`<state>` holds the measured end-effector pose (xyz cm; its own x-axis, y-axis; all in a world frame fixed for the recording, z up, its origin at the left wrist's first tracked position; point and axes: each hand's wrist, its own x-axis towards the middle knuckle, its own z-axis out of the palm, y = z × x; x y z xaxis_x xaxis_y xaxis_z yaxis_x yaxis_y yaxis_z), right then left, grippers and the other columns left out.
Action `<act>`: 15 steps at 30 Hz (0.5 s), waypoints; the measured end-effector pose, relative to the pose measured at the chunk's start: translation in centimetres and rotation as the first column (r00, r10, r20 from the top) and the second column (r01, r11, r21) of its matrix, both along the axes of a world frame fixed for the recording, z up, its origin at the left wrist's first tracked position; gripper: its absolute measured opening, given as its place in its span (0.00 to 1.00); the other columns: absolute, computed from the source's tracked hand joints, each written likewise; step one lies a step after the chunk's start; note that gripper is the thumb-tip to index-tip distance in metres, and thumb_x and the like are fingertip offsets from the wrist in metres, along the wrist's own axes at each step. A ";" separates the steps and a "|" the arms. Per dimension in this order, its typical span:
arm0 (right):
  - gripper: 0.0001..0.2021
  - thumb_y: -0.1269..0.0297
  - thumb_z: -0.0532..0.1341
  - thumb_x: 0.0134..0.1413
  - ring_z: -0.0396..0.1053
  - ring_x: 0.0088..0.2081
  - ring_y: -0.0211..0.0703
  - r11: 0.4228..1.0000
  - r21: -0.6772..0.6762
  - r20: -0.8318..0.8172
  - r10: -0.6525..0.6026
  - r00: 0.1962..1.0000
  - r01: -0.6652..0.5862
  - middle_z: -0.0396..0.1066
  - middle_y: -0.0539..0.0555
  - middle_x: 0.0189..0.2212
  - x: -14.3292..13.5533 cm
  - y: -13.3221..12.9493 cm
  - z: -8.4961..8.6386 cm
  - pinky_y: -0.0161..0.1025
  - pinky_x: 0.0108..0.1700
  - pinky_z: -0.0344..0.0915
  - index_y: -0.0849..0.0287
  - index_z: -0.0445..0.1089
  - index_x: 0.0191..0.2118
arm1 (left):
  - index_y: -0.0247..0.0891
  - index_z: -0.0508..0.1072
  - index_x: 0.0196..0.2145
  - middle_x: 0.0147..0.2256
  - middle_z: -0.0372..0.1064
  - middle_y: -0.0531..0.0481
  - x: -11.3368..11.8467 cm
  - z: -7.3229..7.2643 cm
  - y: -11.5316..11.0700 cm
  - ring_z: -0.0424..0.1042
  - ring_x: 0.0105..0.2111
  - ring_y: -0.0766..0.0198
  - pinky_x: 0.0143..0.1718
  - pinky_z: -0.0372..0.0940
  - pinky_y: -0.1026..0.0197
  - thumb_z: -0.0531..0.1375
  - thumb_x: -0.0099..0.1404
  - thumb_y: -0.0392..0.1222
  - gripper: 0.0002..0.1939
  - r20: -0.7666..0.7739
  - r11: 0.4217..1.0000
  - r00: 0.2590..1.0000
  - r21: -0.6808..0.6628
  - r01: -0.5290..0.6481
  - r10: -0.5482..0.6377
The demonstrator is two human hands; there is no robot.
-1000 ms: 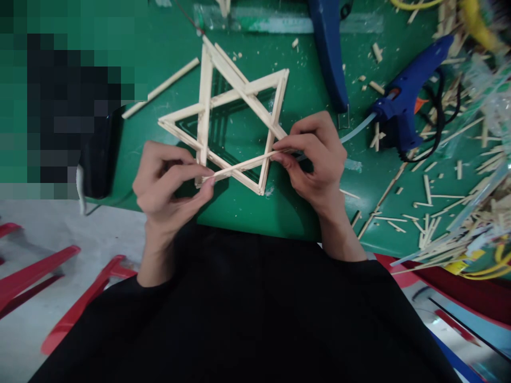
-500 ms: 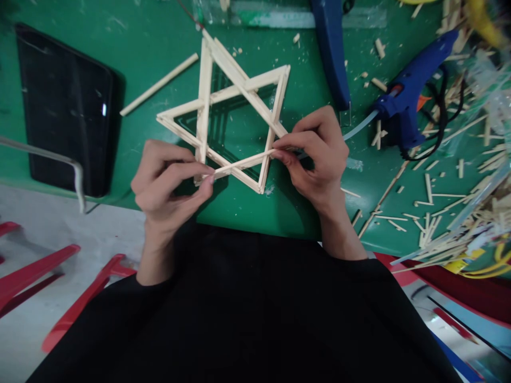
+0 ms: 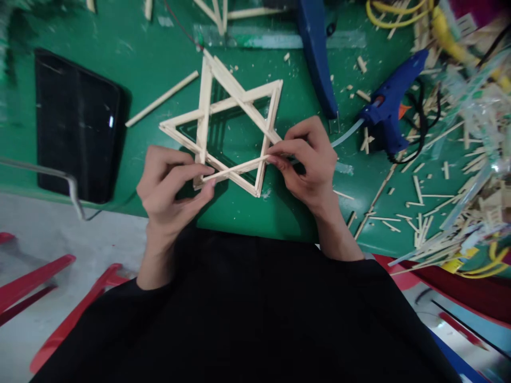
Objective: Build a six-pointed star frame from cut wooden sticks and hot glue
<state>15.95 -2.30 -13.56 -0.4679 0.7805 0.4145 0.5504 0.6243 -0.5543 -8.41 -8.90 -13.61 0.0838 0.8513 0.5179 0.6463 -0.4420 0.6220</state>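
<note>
A six-pointed star frame (image 3: 243, 97) of pale wooden sticks lies on the green table. Along its near side, a thin wooden stick (image 3: 239, 168) spans between my two hands. My left hand (image 3: 171, 189) has its thumb and fingers around the stick's left end, by the star's near-left corner. The right end sits pinched between thumb and forefinger of my right hand (image 3: 309, 159), beside the near-right point, where the fingers cover one star tip. Left of the star lies a single loose stick (image 3: 162, 99).
A black tablet-like device (image 3: 75, 127) lies at the left, with a bent grey metal rod in front. A blue-handled tool (image 3: 317, 58) lies beyond my right hand. Further right are a blue glue gun (image 3: 389, 106) with its cord and many stick offcuts (image 3: 425, 229). Red stools stand below.
The camera view has shifted, showing more of the table's far side. Both hands keep nearly the same places on the stick; the left fingertips show slightly more of its end.
</note>
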 end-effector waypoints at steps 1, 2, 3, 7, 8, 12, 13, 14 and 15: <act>0.03 0.62 0.60 0.66 0.69 0.36 0.42 1.000 -0.001 0.011 0.008 1.000 -0.008 0.69 0.52 0.34 0.0 0.0 0.1 0.43 0.35 0.72 0.50 0.71 0.40 | 0.45 0.77 0.43 0.32 0.68 0.49 0.1 0.2 0.0 0.68 0.32 0.61 0.28 0.61 0.57 0.68 0.61 0.37 0.12 -0.009 1.000 1.000 -0.001 -0.003 0.003; 0.04 0.61 0.59 0.66 0.70 0.36 0.43 1.000 0.001 0.021 0.023 1.000 -0.023 0.69 0.52 0.35 0.0 0.0 0.4 0.43 0.36 0.73 0.50 0.71 0.43 | 0.46 0.77 0.43 0.32 0.68 0.49 0.2 0.3 0.0 0.68 0.32 0.60 0.27 0.60 0.57 0.68 0.61 0.37 0.12 -0.020 1.000 1.000 -0.006 -0.006 0.006; 0.06 0.59 0.59 0.67 0.71 0.38 0.43 0.999 0.012 0.031 0.037 0.999 -0.037 0.69 0.53 0.36 0.2 0.0 0.8 0.44 0.37 0.73 0.49 0.70 0.46 | 0.46 0.78 0.42 0.31 0.68 0.49 0.2 0.3 0.1 0.67 0.31 0.60 0.27 0.59 0.57 0.68 0.61 0.36 0.11 -0.026 1.000 1.000 -0.012 -0.012 0.011; 0.15 0.54 0.58 0.66 0.72 0.44 0.48 0.990 0.124 0.062 -0.081 0.995 0.072 0.70 0.56 0.42 2.8 0.5 3.5 0.46 0.42 0.72 0.51 0.66 0.55 | 0.46 0.78 0.40 0.30 0.69 0.51 0.2 -0.1 0.3 0.68 0.29 0.62 0.27 0.60 0.57 0.69 0.61 0.36 0.10 0.034 0.999 0.999 0.043 -0.020 0.019; 0.14 0.57 0.57 0.67 0.71 0.44 0.47 0.976 0.121 0.080 -0.193 0.978 0.183 0.70 0.56 0.43 3.9 0.8 4.2 0.47 0.45 0.71 0.53 0.66 0.55 | 0.46 0.77 0.40 0.30 0.69 0.52 0.1 -0.3 0.4 0.68 0.29 0.63 0.28 0.61 0.57 0.69 0.61 0.36 0.09 0.057 0.997 0.998 0.071 -0.022 0.018; 0.26 0.74 0.59 0.52 0.64 0.57 0.57 0.850 0.040 0.453 -0.485 0.748 0.526 0.65 0.68 0.55 8.1 2.1 5.5 0.56 0.58 0.65 0.66 0.62 0.59 | 0.42 0.76 0.39 0.29 0.72 0.53 -0.6 -0.9 0.9 0.71 0.29 0.64 0.29 0.63 0.57 0.67 0.64 0.35 0.06 0.142 0.986 0.988 0.145 -0.085 0.065; 0.30 0.75 0.59 0.49 0.61 0.60 0.59 0.829 -0.018 0.569 -0.451 0.688 0.558 0.62 0.70 0.57 8.8 2.4 5.3 0.58 0.62 0.60 0.68 0.59 0.60 | 0.42 0.76 0.39 0.30 0.73 0.52 -0.8 -0.9 1.2 0.72 0.30 0.64 0.30 0.64 0.57 0.66 0.65 0.35 0.06 0.164 0.983 0.982 0.141 -0.115 0.092; 0.30 0.76 0.59 0.47 0.58 0.63 0.61 0.815 -0.056 0.656 -0.406 0.637 0.577 0.61 0.71 0.59 9.3 2.7 5.1 0.59 0.65 0.57 0.68 0.59 0.59 | 0.42 0.76 0.40 0.31 0.74 0.51 -1.0 -0.8 1.4 0.73 0.33 0.62 0.32 0.65 0.55 0.66 0.65 0.35 0.05 0.169 0.984 0.978 0.112 -0.140 0.120; 0.30 0.76 0.59 0.46 0.56 0.64 0.62 0.804 -0.079 0.714 -0.367 0.596 0.590 0.60 0.71 0.60 9.6 3.0 4.8 0.60 0.66 0.54 0.68 0.60 0.58 | 0.41 0.76 0.40 0.32 0.75 0.50 -1.1 -0.6 1.7 0.75 0.35 0.61 0.34 0.67 0.54 0.66 0.66 0.35 0.05 0.163 0.983 0.977 0.100 -0.154 0.136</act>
